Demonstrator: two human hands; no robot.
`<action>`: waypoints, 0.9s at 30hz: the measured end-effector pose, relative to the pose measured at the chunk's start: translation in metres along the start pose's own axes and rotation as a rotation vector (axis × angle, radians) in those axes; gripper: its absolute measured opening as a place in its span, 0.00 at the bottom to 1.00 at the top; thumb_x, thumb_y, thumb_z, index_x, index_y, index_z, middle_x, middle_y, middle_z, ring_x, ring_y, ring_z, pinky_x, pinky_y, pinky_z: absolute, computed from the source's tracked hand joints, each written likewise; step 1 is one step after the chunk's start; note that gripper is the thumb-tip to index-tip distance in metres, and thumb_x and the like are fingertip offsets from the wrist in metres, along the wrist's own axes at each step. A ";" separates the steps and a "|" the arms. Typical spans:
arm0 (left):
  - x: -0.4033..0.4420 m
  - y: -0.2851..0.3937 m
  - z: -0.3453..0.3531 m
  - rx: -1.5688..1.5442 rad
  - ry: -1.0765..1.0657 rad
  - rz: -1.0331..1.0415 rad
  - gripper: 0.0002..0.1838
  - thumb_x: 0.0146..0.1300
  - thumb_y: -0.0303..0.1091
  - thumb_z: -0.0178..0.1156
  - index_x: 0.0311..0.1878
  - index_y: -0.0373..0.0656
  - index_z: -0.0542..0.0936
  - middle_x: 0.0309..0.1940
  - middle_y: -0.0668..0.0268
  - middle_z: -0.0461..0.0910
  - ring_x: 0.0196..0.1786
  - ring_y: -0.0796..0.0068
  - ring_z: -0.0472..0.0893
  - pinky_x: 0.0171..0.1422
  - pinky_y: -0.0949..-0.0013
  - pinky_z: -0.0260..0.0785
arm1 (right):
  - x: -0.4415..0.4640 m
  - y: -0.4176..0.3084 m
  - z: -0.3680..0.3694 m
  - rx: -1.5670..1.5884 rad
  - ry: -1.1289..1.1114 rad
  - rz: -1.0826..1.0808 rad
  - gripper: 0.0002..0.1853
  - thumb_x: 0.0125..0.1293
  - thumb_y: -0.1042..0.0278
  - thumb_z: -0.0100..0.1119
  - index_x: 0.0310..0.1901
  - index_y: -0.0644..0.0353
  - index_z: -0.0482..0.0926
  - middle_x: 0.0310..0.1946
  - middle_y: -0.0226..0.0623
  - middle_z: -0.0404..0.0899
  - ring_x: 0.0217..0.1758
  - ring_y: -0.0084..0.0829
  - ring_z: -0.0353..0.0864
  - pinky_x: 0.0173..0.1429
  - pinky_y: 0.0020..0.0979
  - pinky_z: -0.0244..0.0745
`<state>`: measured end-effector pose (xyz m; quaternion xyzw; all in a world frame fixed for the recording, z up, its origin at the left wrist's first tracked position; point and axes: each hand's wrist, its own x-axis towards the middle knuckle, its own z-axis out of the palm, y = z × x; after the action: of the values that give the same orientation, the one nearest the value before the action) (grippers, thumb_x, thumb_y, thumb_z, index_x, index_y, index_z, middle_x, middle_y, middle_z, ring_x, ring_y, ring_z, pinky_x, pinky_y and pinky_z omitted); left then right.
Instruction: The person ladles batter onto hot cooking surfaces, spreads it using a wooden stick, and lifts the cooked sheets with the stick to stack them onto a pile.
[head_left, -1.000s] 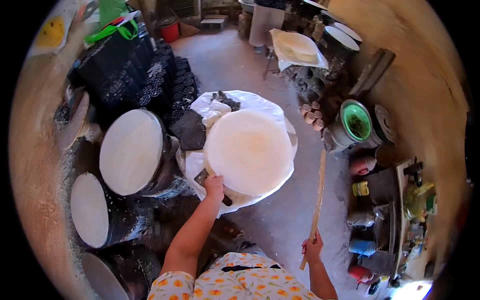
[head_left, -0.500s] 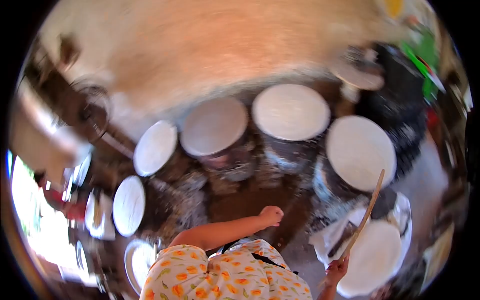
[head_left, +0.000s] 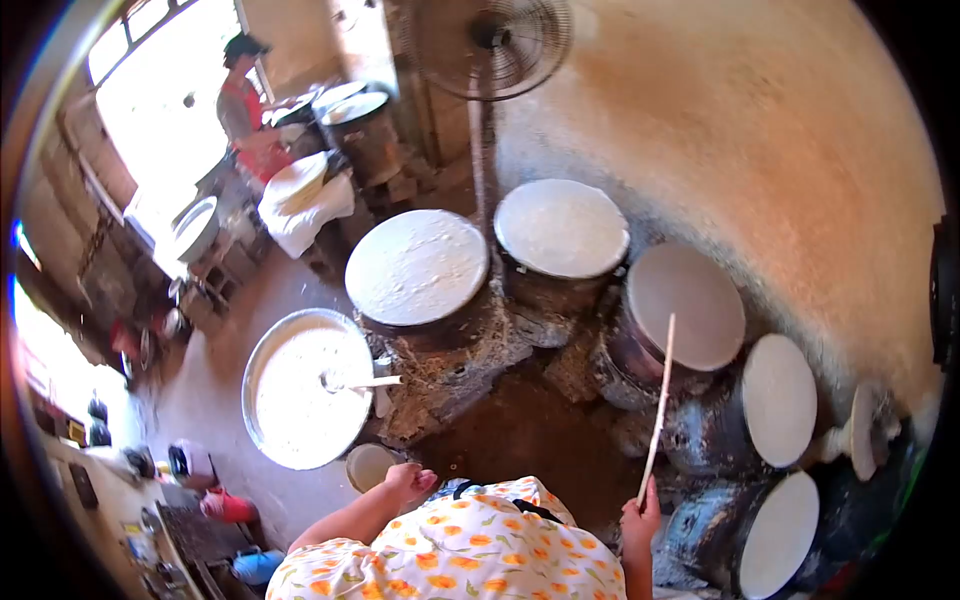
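Observation:
My right hand (head_left: 641, 517) is closed around the lower end of a long thin wooden stick (head_left: 661, 420), whose tip points up in front of a grey round griddle top (head_left: 686, 306). My left hand (head_left: 409, 482) is held low in front of my body, its fingers curled, with nothing visible in it. Beyond that hand stands a large metal basin (head_left: 260, 430) of white batter, with a ladle (head_left: 360, 382) lying in it. A small pale round container (head_left: 369, 467) sits just beside my left hand.
Several drum stoves with white tops, one bubbly (head_left: 418, 266), curve from the centre to the lower right. A standing fan (head_left: 488, 48) is behind them. A co-worker (head_left: 247, 110) stands at the upper left by stoves and stacked sheets (head_left: 296, 184). Jugs lie lower left.
The view has swung left, away from the stacked sheets on cloth. My left hand has let go of the dark-handled flat tool. The stick is still in my right hand.

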<state>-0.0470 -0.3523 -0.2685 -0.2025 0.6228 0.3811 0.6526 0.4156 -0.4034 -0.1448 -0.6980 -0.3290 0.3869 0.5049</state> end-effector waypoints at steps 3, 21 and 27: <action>0.032 0.029 -0.025 -0.223 -0.078 0.018 0.09 0.67 0.30 0.50 0.45 0.35 0.69 0.35 0.47 0.79 0.33 0.53 0.82 0.38 0.56 0.81 | 0.026 -0.012 0.057 -0.067 -0.137 -0.048 0.34 0.57 0.83 0.46 0.68 0.49 0.64 0.21 0.23 0.68 0.16 0.13 0.63 0.18 0.18 0.61; 0.091 0.270 -0.066 -1.236 -0.338 0.311 0.10 0.62 0.25 0.43 0.24 0.45 0.63 0.16 0.72 0.63 0.14 0.83 0.63 0.15 0.80 0.61 | 0.065 -0.082 0.235 -0.424 -0.460 -0.210 0.33 0.57 0.83 0.47 0.67 0.52 0.65 0.20 0.21 0.67 0.15 0.13 0.63 0.17 0.19 0.60; 0.034 0.249 -0.115 -1.128 -0.547 0.335 0.06 0.67 0.30 0.44 0.34 0.40 0.63 0.19 0.72 0.62 0.17 0.82 0.62 0.15 0.79 0.59 | 0.105 -0.041 0.237 -0.449 -0.523 -0.443 0.30 0.56 0.83 0.48 0.64 0.54 0.70 0.20 0.20 0.66 0.16 0.13 0.62 0.18 0.19 0.59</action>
<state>-0.3114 -0.2723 -0.2655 -0.3098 0.1615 0.7842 0.5129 0.2568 -0.1962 -0.1724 -0.5811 -0.6649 0.3517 0.3106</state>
